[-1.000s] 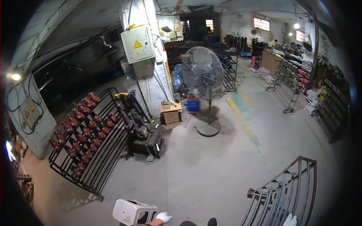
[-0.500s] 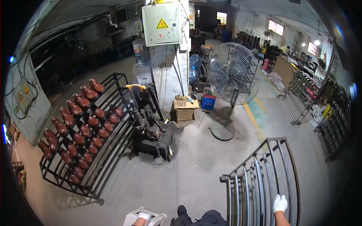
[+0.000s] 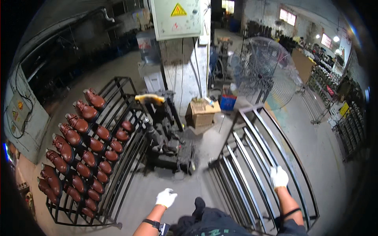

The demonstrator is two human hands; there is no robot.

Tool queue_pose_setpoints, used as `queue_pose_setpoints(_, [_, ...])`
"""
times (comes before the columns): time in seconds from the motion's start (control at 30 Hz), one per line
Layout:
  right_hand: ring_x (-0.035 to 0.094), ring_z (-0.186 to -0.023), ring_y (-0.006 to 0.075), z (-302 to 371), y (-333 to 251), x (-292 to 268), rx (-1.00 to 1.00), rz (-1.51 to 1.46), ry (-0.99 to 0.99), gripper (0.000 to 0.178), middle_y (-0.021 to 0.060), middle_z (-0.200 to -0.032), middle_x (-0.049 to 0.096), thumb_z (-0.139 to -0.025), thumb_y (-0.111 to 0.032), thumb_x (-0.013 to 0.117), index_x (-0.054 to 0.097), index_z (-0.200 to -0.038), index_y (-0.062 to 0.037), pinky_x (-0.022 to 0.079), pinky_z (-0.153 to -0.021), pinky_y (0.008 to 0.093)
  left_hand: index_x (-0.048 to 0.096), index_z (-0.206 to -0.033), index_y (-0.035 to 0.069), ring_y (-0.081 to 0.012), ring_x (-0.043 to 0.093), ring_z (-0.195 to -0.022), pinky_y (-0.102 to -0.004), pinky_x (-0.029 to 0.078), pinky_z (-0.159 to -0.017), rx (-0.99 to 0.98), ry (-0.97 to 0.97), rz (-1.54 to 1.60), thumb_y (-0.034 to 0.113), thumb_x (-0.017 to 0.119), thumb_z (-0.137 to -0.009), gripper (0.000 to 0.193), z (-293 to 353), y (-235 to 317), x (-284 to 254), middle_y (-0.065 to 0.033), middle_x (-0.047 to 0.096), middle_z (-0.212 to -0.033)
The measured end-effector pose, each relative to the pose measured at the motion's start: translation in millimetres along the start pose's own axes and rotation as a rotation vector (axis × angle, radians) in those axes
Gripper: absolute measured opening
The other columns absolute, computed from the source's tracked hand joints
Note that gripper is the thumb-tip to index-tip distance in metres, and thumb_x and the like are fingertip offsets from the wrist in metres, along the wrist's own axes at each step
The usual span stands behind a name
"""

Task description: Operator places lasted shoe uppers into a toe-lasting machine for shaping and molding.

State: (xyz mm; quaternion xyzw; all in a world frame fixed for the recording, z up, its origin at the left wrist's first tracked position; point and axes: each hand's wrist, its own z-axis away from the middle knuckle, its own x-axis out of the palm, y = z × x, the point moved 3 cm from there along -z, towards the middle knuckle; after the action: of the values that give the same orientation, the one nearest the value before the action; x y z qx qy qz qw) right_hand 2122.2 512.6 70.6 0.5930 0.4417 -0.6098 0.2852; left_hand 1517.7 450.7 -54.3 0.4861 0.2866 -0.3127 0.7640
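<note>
My right hand, in a white glove, is closed around a bar of a black metal rack. The rack stands tilted at my right, its long rails bare. My left hand, also in a white glove, is held out over the floor at front centre, with nothing visible in it. Its fingers are loosely bent and apart. Left of it stands a second metal rack, carrying rows of brown leather shoes. Ahead of the left hand sits a dark machine with a worn yellow top.
A large standing fan is behind the right rack. A cardboard box and a blue box sit by a pillar bearing an electrical cabinet. More loaded shoe racks line the far right.
My left hand has left the white plastic stool and reached forward; the stool is out of view. My right hand has moved forward with the rack, which now stands closer to the machine.
</note>
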Motion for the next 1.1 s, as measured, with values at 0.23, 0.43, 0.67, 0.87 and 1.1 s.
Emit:
queue_pose_setpoints(0.23, [0.07,-0.101,0.0491,-78,-216,46,0.002,0.025,-0.114,0.056,0.0289,-0.102,0.074,-0.1,-0.058,0.054,0.07,-0.109,-0.0048,0.053,-0.091,0.0561,0.073,-0.128,0.003,-0.0362,0.067,-0.126,-0.0434,0.052,-0.109,-0.352,-0.162,-0.068,0.049,0.078,-0.084,0.064,-21,-218,-78,-0.0209,0.072,-0.131])
queue_pose_setpoints(0.43, [0.07,-0.105,0.0458,-116,-355,64,0.075,0.049,-0.134,0.057,0.0262,-0.109,0.074,-0.101,-0.059,0.053,0.068,-0.115,-0.0069,0.054,-0.093,0.054,0.072,-0.131,0.003,-0.0362,0.064,-0.13,-0.0428,0.05,-0.112,-0.475,-0.281,-0.03,0.045,0.077,-0.085,0.062,-97,-279,-162,-0.0211,0.069,-0.136])
queue_pose_setpoints(0.67, [0.071,-0.102,0.0464,-160,-464,85,0.094,0.056,-0.08,0.056,0.0268,-0.104,0.075,-0.101,-0.06,0.052,0.068,-0.109,-0.0071,0.054,-0.093,0.0542,0.073,-0.125,0.002,-0.0358,0.07,-0.12,-0.0426,0.055,-0.104,-0.182,-0.116,0.008,0.04,0.078,-0.089,0.053,-275,-230,-265,-0.0207,0.075,-0.125])
queue_pose_setpoints(0.87, [0.07,-0.088,0.0483,-155,-516,96,0.008,0.025,0.009,0.041,0.0271,-0.094,0.072,-0.102,-0.048,0.058,0.063,-0.103,-0.007,0.054,-0.083,0.0572,0.072,-0.126,0.003,-0.0344,0.071,-0.118,-0.0397,0.056,-0.102,-0.112,-0.208,0.038,0.038,0.078,-0.09,0.05,-344,-157,-309,-0.0203,0.075,-0.123])
queue_pose_setpoints(1.1, [0.067,-0.093,0.0456,-158,-577,54,-0.12,-0.046,0.119,0.031,0.0246,-0.1,0.069,-0.091,-0.027,0.076,0.059,-0.106,-0.0058,0.052,-0.082,0.056,0.075,-0.122,0.005,-0.0378,0.07,-0.117,-0.0436,0.054,-0.103,-0.165,-0.145,-0.087,0.048,0.077,-0.091,0.053,-333,-256,-329,-0.0205,0.075,-0.121])
